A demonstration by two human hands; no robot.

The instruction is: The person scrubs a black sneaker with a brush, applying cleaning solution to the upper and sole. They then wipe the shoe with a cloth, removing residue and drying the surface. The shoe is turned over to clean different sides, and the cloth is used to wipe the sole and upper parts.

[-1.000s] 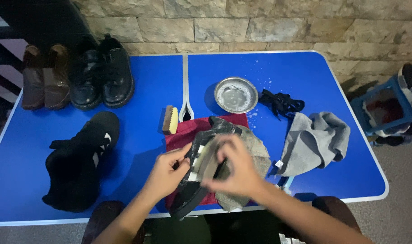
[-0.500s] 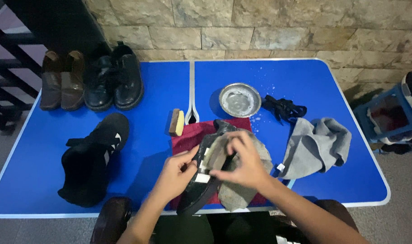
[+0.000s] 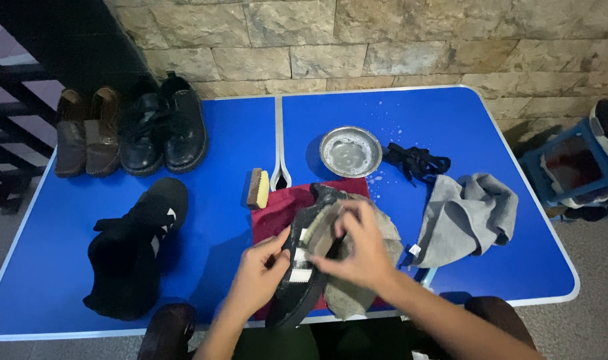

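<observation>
A black sneaker with white side stripes [image 3: 303, 277] lies tilted over a maroon cloth [image 3: 282, 208] near the table's front edge. My left hand [image 3: 257, 279] grips its side at the stripes. My right hand [image 3: 359, 247] reaches across the shoe's opening and holds a brown-grey rag [image 3: 357, 290] against it. The rag hangs down to the right of the shoe. The shoe's toe points toward me, past the table edge.
On the blue folding table [image 3: 451, 120] stand a brown shoe pair [image 3: 87, 133], a black leather pair [image 3: 163, 127], a second black sneaker [image 3: 134, 250], a wooden brush [image 3: 257, 189], a metal bowl [image 3: 350, 151], black laces [image 3: 417, 162] and a grey cloth [image 3: 467, 217]. A blue stool [image 3: 571, 170] stands at right.
The view has shifted slightly. My right hand has slid with the rag along the shoe's top, and my left hand has moved down its side. The shoe stays over the maroon cloth.
</observation>
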